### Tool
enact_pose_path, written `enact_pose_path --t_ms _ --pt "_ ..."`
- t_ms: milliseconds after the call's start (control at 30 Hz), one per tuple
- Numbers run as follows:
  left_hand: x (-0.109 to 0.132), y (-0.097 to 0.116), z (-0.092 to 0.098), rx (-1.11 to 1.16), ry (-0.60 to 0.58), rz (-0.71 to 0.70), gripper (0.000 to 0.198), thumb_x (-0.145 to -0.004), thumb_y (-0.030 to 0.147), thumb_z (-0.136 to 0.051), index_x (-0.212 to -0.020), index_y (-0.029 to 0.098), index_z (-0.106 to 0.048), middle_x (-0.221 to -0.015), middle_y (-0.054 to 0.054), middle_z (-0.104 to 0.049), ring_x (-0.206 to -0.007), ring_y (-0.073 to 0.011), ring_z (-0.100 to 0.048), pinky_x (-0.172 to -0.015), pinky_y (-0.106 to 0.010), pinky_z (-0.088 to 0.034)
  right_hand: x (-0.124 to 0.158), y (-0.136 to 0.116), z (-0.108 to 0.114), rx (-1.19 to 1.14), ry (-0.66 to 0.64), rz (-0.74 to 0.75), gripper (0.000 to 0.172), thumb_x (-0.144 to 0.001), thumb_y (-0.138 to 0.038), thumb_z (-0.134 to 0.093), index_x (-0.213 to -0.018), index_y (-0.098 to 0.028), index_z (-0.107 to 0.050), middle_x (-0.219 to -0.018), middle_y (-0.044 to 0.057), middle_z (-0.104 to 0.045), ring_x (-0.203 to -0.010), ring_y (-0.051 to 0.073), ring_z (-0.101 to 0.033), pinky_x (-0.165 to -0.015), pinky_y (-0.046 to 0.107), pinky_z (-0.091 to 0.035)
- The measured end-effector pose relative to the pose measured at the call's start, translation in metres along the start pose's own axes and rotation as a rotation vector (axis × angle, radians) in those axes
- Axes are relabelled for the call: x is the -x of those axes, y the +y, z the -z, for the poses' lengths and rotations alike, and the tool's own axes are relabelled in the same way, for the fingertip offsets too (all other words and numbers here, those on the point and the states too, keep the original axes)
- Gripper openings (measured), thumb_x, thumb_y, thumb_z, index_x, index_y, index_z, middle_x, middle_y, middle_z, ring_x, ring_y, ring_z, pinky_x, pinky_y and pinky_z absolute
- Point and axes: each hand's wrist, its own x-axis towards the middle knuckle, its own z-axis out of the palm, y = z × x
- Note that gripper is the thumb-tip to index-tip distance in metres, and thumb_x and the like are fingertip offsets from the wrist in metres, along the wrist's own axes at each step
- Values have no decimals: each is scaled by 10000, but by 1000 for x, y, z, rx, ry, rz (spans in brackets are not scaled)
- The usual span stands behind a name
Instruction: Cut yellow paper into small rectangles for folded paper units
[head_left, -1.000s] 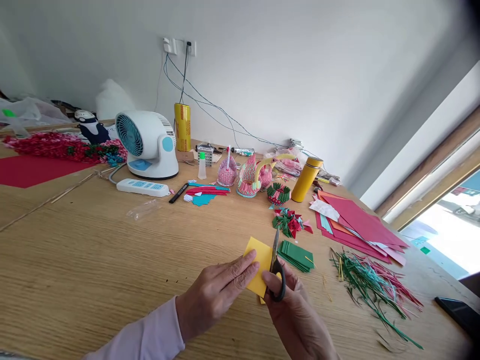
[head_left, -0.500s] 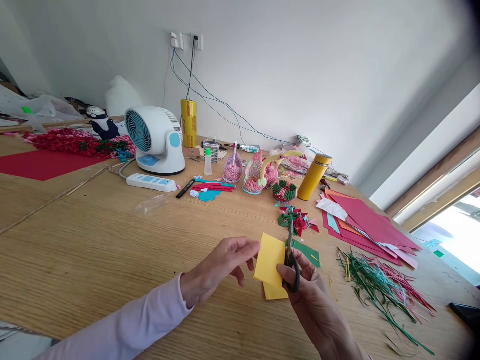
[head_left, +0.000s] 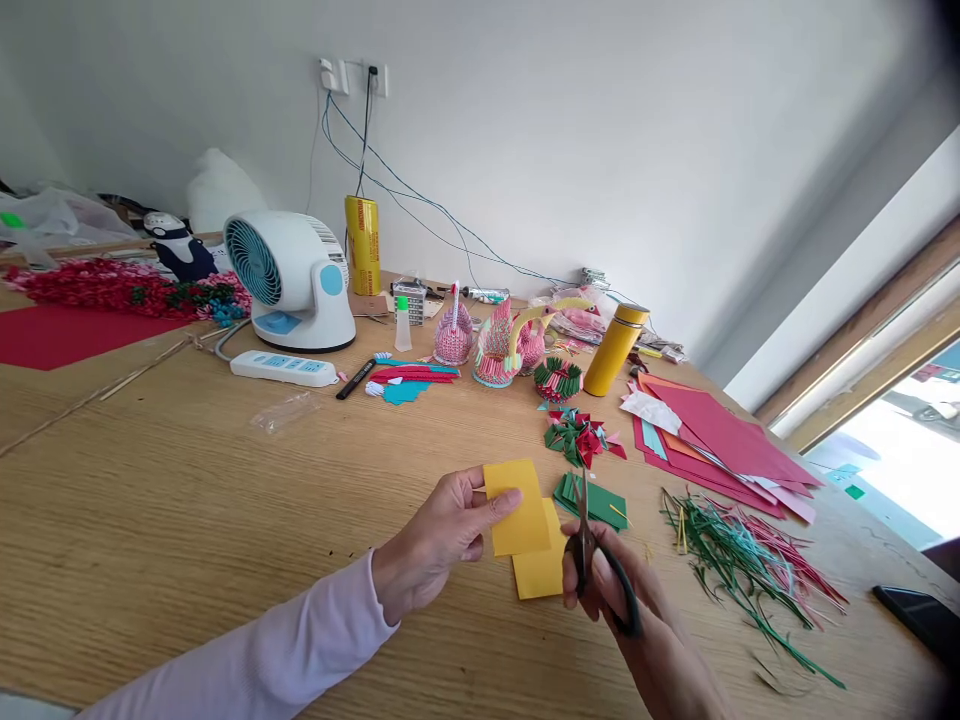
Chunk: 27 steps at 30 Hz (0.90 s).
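Between thumb and fingers, my left hand (head_left: 439,535) pinches a yellow paper rectangle (head_left: 517,525) by its left side. Another yellow paper piece (head_left: 534,578) lies on the table, partly hidden beneath the held one. My right hand (head_left: 637,600) grips black-handled scissors (head_left: 585,550), with fingers in the loops and the blades pointing up and slightly apart, clear of the paper. Just beyond the scissors is a stack of green paper rectangles (head_left: 600,503). Behind that, a pile of folded red and green paper pieces (head_left: 581,436) rests on the table.
Thin paper strips (head_left: 735,560) and a phone (head_left: 915,620) lie to the right, with red paper sheets (head_left: 720,440) behind. A yellow bottle (head_left: 615,350), folded-paper swans (head_left: 499,350), a power strip (head_left: 285,368) and a white fan (head_left: 292,280) stand farther back.
The yellow rectangle has passed from my right hand to my left, which has closed on it. My right hand now holds only the scissors, with their blades slightly parted. The view has shifted a little.
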Motion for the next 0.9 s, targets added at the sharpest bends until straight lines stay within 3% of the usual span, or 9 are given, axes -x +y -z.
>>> enact_pose_path --t_ms 200,367,567,767,900 --pt "-3 -3 -6 3 -8 -30 347 -782 442 -654 -945 138 -618 -757 -5 -577 -529 -38 -390 -405 -165 -158 16 1 12 172 -194 -43 444 -822 -586 -519 -1092 -245 -607 -734 26 -598 -708 202 -540 -668 317 -438" --pt "-5 -4 -12 20 -30 -2 337 -764 458 -665 -854 134 -638 -708 7 -565 -510 -33 -374 -405 -169 -158 22 1 11 164 -108 -65 465 -794 -578 -568 -1101 -233 -623 -755 36 -604 -747 222 -562 -697 337 -462" --pt "-6 -4 -15 -4 -25 -11 375 -748 482 -669 -891 136 -654 -718 3 -586 -496 -32 -366 -402 -167 -164 17 -1 13 132 -204 -47 447 -791 -592 -556 -1058 -245 -644 -692 19 -567 -675 200 -534 -640 311 -449" --pt "-7 -6 -17 -29 -15 1 375 -768 485 -644 -896 133 -657 -745 -11 -612 -485 -28 -375 -383 -153 -185 19 -2 12 145 -104 -109 464 -779 -577 -588 -1045 -201 -640 -678 11 -521 -635 170 -475 -579 280 -407" --pt "-8 -5 -19 -23 -12 7 346 -758 466 -662 -839 129 -650 -688 7 -588 -443 -21 -356 -355 -148 -202 21 -2 12 157 -110 -106 461 -777 -579 -585 -1033 -199 -639 -662 6 -514 -604 161 -463 -553 273 -369"
